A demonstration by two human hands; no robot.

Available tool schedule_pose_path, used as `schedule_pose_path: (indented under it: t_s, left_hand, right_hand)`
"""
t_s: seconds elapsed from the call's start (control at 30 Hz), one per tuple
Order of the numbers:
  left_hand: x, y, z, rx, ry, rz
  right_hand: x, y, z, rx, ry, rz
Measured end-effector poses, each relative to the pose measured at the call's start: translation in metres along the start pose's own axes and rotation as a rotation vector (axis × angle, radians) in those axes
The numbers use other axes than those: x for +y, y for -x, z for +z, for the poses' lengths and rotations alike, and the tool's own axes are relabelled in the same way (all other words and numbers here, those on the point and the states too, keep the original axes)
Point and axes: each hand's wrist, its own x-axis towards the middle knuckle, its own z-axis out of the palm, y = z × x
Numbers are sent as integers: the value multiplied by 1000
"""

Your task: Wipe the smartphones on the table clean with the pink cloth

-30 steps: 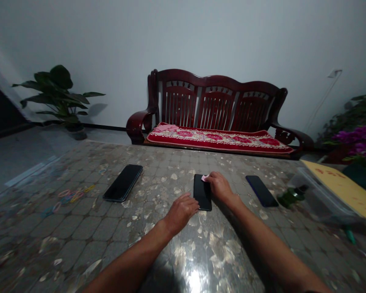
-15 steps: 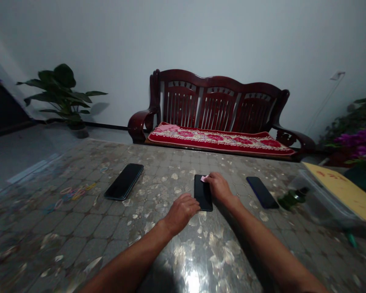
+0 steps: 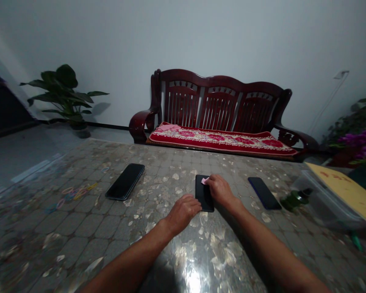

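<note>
A black smartphone (image 3: 203, 199) lies flat on the table, its screen up. My right hand (image 3: 221, 189) pinches a small pink cloth (image 3: 205, 180) and presses it to the upper part of that screen. At the phone's lower left edge, the fingers of my left hand (image 3: 184, 209) close against its side and hold it against the tabletop; their tips are partly hidden. A second dark phone (image 3: 125, 182) lies off to the left. To the right rests a third phone (image 3: 264, 193) with a blue edge.
Several coloured rubber bands (image 3: 77, 192) lie at the left of the patterned table (image 3: 100, 232). A green bottle (image 3: 294, 200) stands or lies by a clear plastic box (image 3: 326, 203) with a yellow sheet (image 3: 344, 189) on top. A wooden bench (image 3: 177, 106) is behind the table.
My right hand and the pink cloth have slid slightly down the phone's screen. My left hand stays at the lower edge. The whole view has shifted a little.
</note>
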Motion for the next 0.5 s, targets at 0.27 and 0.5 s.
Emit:
schedule_pose_path:
  t_s: [0.27, 0.5]
  left_hand:
    - [2, -1, -3, -3, -11, 8]
    - [4, 0, -3, 1, -18, -6]
  right_hand:
    - [1, -13, 2, -33, 1, -12]
    - [0, 2, 2, -30, -26, -69]
